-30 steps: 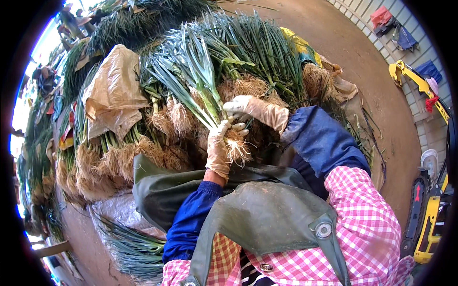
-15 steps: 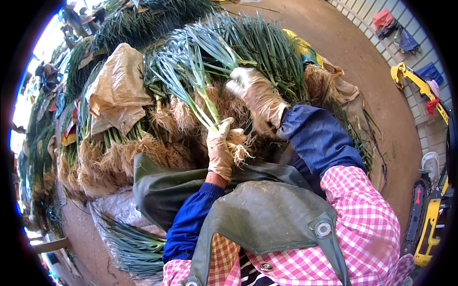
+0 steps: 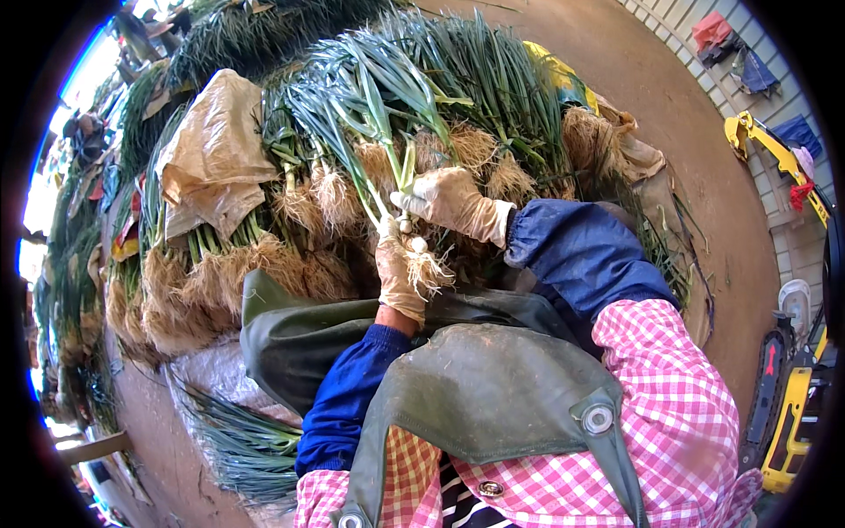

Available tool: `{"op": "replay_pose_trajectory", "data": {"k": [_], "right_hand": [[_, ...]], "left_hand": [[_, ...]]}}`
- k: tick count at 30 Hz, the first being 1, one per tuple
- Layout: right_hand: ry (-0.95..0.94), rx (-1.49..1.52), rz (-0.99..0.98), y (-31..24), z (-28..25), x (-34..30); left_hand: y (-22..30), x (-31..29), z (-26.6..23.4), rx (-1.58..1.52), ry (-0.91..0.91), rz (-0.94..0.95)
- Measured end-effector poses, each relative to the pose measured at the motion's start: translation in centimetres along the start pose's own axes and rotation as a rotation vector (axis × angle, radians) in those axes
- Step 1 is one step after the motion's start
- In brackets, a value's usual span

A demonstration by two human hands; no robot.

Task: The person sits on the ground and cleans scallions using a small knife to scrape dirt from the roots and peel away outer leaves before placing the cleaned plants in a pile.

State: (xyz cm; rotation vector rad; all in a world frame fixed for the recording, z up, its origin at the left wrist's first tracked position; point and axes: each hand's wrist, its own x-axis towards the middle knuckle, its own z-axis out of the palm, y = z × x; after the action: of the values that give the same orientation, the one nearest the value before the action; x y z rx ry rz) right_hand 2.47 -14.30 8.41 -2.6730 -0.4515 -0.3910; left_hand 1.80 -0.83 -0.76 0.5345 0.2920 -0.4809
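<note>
Centrally, the gloved left hand (image 3: 400,277) is closed around the white stems of a green onion bunch (image 3: 378,114), roots hanging just below its grip. Above it, the gloved right hand (image 3: 449,201) pinches a stalk of that bunch, fingers curled. Heaped onions (image 3: 246,264) and a brown sack (image 3: 211,163) lie behind

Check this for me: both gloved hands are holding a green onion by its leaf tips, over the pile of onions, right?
Not quite. In the head view, the left hand and right hand grip the green onion near its white root end, not the leaf tips. The rest holds: both are gloved, over the pile.
</note>
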Motion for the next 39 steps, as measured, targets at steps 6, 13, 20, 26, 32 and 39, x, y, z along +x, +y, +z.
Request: {"op": "replay_pose_trajectory", "data": {"k": [6, 13, 20, 26, 32, 39], "right_hand": [[0.043, 0.189, -0.403, -1.7, 1.6, -2.1], [0.121, 0.610, -0.021, 3.7, -0.5, 0.2], [0.064, 0.771, 0.425, 5.5, -1.1, 3.3], [-0.025, -0.042, 0.308, 3.5, 1.0, 7.8], [0.133, -0.330, 0.235, 4.3, 5.1, 10.9], [-0.045, -0.273, 0.077, 1.8, 3.8, 7.9]], "left_hand": [[0.8, 0.1, -0.7, 0.013, -0.123, 0.009], [1.2, -0.6, 1.7, -0.014, 0.015, -0.078], [1.0, -1.5, 2.0, 0.164, -0.085, -0.075], [0.2, -1.8, 2.5, 0.310, 0.033, -0.022], [-1.4, -1.2, 1.4, 0.356, 0.080, 0.039], [-0.7, -1.1, 0.7, 0.417, 0.153, 0.085]]}}
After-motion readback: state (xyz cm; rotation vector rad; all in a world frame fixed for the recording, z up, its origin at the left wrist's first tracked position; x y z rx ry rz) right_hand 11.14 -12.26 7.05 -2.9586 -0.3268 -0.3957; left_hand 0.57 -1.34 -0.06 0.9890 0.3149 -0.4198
